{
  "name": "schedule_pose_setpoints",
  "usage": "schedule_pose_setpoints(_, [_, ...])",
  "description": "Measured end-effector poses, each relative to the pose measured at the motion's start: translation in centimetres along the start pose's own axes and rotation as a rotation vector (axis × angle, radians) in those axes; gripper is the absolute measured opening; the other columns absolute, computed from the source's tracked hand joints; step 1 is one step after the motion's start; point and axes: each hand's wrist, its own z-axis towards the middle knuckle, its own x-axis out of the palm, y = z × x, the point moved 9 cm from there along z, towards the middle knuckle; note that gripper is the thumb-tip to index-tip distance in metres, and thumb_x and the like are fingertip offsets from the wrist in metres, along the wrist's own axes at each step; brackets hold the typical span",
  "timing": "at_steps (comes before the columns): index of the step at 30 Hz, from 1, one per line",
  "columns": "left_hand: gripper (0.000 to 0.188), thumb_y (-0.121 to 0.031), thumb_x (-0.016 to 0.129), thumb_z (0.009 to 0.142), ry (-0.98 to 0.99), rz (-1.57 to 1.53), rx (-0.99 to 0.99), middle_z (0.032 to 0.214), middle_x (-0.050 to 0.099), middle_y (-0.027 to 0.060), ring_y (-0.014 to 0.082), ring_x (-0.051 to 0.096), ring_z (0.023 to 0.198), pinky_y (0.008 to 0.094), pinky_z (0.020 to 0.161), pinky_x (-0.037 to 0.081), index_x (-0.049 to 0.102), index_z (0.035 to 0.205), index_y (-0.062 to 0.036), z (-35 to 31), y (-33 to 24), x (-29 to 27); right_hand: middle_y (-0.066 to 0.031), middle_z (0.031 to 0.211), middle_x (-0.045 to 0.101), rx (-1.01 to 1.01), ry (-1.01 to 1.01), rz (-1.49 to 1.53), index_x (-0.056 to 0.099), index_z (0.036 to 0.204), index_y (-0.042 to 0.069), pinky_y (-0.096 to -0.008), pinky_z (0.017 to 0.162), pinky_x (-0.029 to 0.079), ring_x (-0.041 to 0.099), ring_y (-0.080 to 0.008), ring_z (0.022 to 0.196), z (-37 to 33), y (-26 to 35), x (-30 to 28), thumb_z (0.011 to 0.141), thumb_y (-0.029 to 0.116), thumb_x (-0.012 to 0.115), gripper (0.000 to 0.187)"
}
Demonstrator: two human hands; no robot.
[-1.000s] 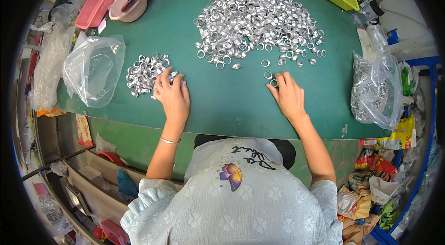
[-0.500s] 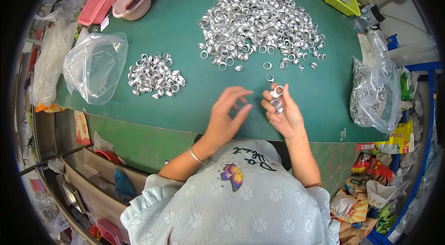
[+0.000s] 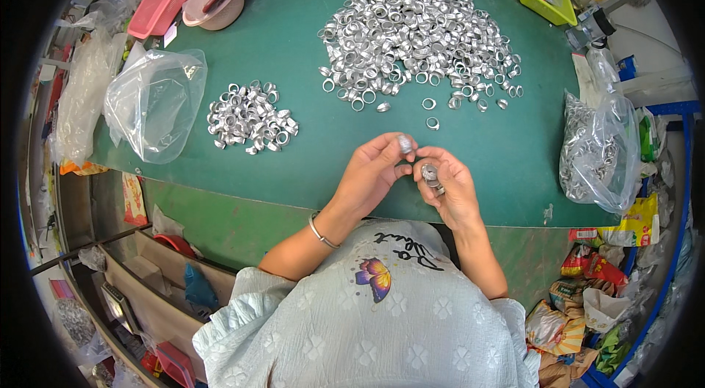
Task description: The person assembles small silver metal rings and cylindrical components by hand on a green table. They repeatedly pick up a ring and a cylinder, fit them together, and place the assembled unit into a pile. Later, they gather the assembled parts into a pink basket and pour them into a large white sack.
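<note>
Left grip: your left hand [image 3: 373, 171], fingertips pinched narrow on a silver-grey metal ring [image 3: 405, 144]; too blurred to tell the ring's axis.
Right grip: your right hand [image 3: 457, 193], fingers curled around several silver-grey metal rings [image 3: 430, 175]; count hidden.
Between grips: fingertips close together; whether they touch, you cannot tell from this view.
Nearest loose pieces: two single silver rings [image 3: 432, 124], just beyond the fingertips, your right hand nearer.
Small heap: a low mound of silver metal rings [image 3: 253, 116], leftward and slightly beyond your held ring; your left hand nearer.
Large heap: a broad spread of silver metal rings [image 3: 422, 43], farther out, beyond both hands.
Table: green, flat-topped [image 3: 316, 153], beneath both heaps.
Left edge: a clear, crumpled plastic bag [image 3: 158, 109].
Right edge: a clear plastic bag of silver rings [image 3: 587, 149].
</note>
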Motion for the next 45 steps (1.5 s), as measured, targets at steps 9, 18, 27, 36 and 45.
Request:
schedule_pose_setpoints(9, [0.027,-0.008,0.050,0.089,-0.044,0.035,-0.115,0.095,0.060,0.0087,0.0120,0.056,0.082,0.0245,0.071,0.047,0.055,0.112,0.0054,-1.4,0.2,0.7,-0.0135,0.086,0.061,-0.216,-0.006,0.079,0.052,0.098,0.001,-0.0168,0.041,0.029,0.042,-0.0071,0.051,-0.2,0.8,-1.1,0.087,0.010,0.056,0.014])
schedule_pose_setpoints(18, [0.032,-0.012,0.052,0.088,0.032,-0.101,-0.247,0.096,0.058,0.0069,0.0123,0.054,0.086,0.0255,0.073,0.044,0.051,0.115,0.0059,-2.0,1.7,2.3,-0.0119,0.092,0.064,-0.664,-0.132,-0.861,0.063,0.088,-0.004,-0.0273,0.066,0.051,0.061,-0.0159,0.083,-2.4,5.1,1.9,0.062,-0.009,0.069,0.027])
schedule_pose_setpoints(27, [0.021,-0.020,0.053,0.089,0.102,-0.489,-0.266,0.079,0.050,0.0011,0.0077,0.044,0.069,0.0228,0.060,0.038,0.056,0.094,-0.0005,-1.6,2.5,2.1,-0.0105,0.105,0.051,-0.135,-0.197,0.260,0.044,0.119,-0.005,-0.0221,0.049,0.033,0.042,-0.0113,0.067,-0.9,2.1,-1.7,0.090,0.013,0.040,0.034])
schedule_pose_setpoints(36, [0.023,-0.023,0.056,0.088,-0.073,0.213,-0.142,0.074,0.052,-0.0022,0.0040,0.042,0.060,0.0178,0.049,0.032,0.058,0.099,-0.0028,-1.5,1.3,1.4,-0.0161,0.110,0.054,-0.103,-0.044,0.216,0.042,0.120,-0.003,-0.0201,0.044,0.032,0.041,-0.0096,0.056,-1.1,1.5,-0.5,0.090,0.010,0.043,0.033])
schedule_pose_setpoints(45, [0.024,-0.018,0.055,0.088,0.078,0.016,-0.292,0.073,0.051,-0.0027,0.0041,0.040,0.059,0.0180,0.049,0.031,0.058,0.104,-0.0003,-1.1,3.0,2.6,-0.0194,0.119,0.051,-0.303,-0.012,-0.319,0.042,0.121,-0.001,-0.0159,0.041,0.031,0.038,-0.0034,0.049,-2.1,3.1,0.9,0.095,0.020,0.041,0.034])
